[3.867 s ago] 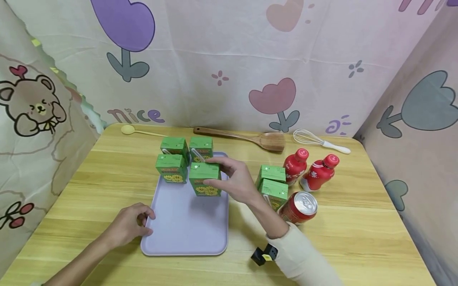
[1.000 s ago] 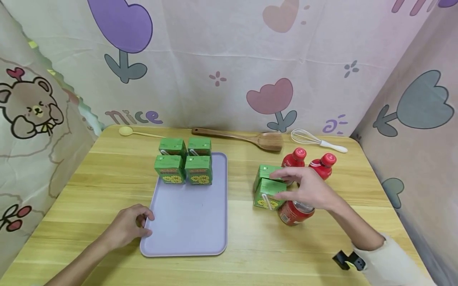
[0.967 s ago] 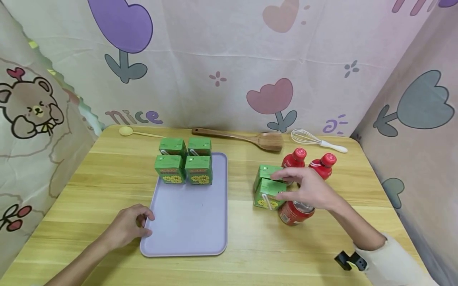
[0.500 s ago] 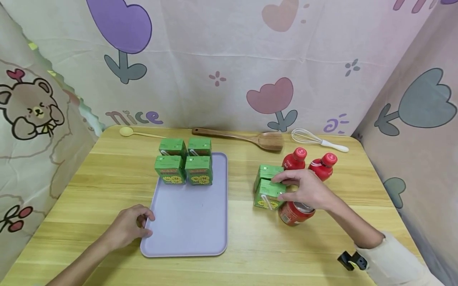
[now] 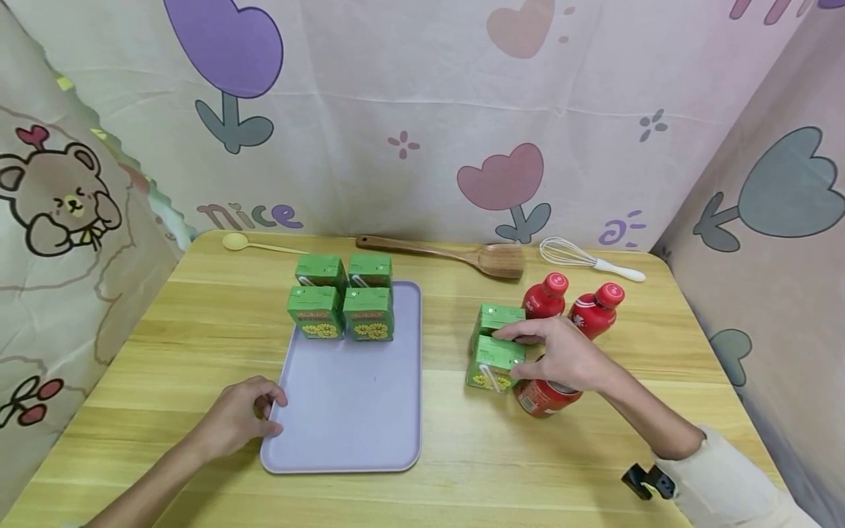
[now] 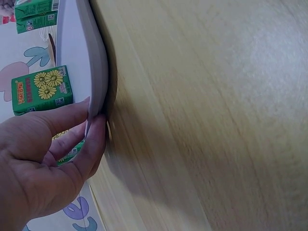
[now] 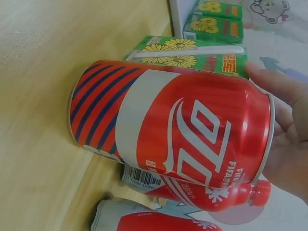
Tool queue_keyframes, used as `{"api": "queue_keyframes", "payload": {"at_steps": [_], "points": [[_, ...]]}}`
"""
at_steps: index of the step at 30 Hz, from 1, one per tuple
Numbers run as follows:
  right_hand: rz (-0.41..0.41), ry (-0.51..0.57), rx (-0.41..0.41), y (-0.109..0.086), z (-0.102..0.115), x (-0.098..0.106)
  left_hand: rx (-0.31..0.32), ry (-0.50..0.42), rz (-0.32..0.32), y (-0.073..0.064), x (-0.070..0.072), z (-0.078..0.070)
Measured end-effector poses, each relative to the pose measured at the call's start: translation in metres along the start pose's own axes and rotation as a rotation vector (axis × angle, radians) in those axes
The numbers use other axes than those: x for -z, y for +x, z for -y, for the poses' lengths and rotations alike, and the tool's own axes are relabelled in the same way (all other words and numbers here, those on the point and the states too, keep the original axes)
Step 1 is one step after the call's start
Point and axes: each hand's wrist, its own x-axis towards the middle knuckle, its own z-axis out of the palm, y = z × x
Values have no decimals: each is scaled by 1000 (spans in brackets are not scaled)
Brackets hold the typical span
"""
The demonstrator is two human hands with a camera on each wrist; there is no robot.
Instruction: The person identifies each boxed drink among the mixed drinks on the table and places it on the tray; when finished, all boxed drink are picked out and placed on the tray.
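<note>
My left hand [image 5: 234,418] pinches the left rim of the lilac tray [image 5: 343,411]; the left wrist view has the thumb and a finger on either side of that rim [image 6: 97,62]. Several green drink cartons [image 5: 367,314] stand in two rows at the tray's far end. To the right, my right hand [image 5: 564,352] grips the nearer of two more green cartons [image 5: 496,363], thumb on its front and fingers behind it. That carton, with a straw on its side, tilts slightly. The other carton [image 5: 498,317] stands just behind. In the right wrist view, a red can [image 7: 178,125] partly covers the gripped carton [image 7: 211,60].
Two red bottles [image 5: 545,295] stand behind the right hand, and the red can [image 5: 543,397] sits under it. Along the back of the table lie a yellow spoon [image 5: 238,242], a wooden spatula [image 5: 498,260] and a white whisk [image 5: 614,270]. A printed cloth hangs behind.
A carton held by the right hand earlier now stands on the tray. The right hand has moved right to the remaining pair, gripped the nearer carton and drawn it slightly forward. The left hand stays put.
</note>
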Motion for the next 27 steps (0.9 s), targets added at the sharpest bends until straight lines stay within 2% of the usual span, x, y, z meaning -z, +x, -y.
{"api": "queue_keyframes", "payload": {"at_steps": [12, 27], "points": [[27, -58, -1, 5, 1, -3, -1, 7, -1, 1, -1, -1], [-3, -62, 42, 8, 2, -5, -2, 10, 2, 1, 1, 0]]}}
